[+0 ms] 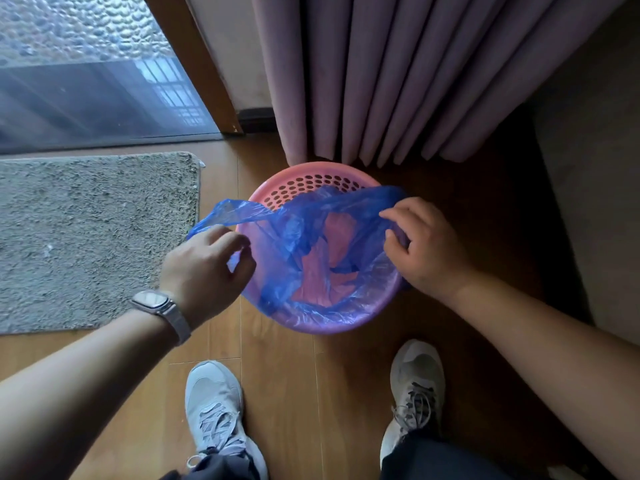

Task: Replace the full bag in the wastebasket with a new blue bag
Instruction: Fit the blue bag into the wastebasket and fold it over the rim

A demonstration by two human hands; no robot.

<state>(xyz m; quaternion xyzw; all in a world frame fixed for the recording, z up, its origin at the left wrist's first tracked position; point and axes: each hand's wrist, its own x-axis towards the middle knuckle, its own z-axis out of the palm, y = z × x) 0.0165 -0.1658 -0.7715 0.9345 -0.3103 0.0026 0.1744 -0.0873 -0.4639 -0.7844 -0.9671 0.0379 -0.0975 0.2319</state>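
A pink perforated wastebasket (304, 178) stands on the wooden floor in front of the curtain. A thin blue bag (304, 237) hangs inside it, with its near edge folded over the near rim. My left hand (204, 268) pinches the bag's left edge, lifted just outside the basket's left rim. My right hand (426, 244) grips the bag's right edge and holds it down over the right rim. The far rim is bare. No full bag is in view.
A grey shaggy mat (93, 237) lies on the floor to the left. Purple curtains (398, 81) hang right behind the basket, and a glass door (86, 71) is at the far left. My two shoes (214, 410) stand just in front of the basket.
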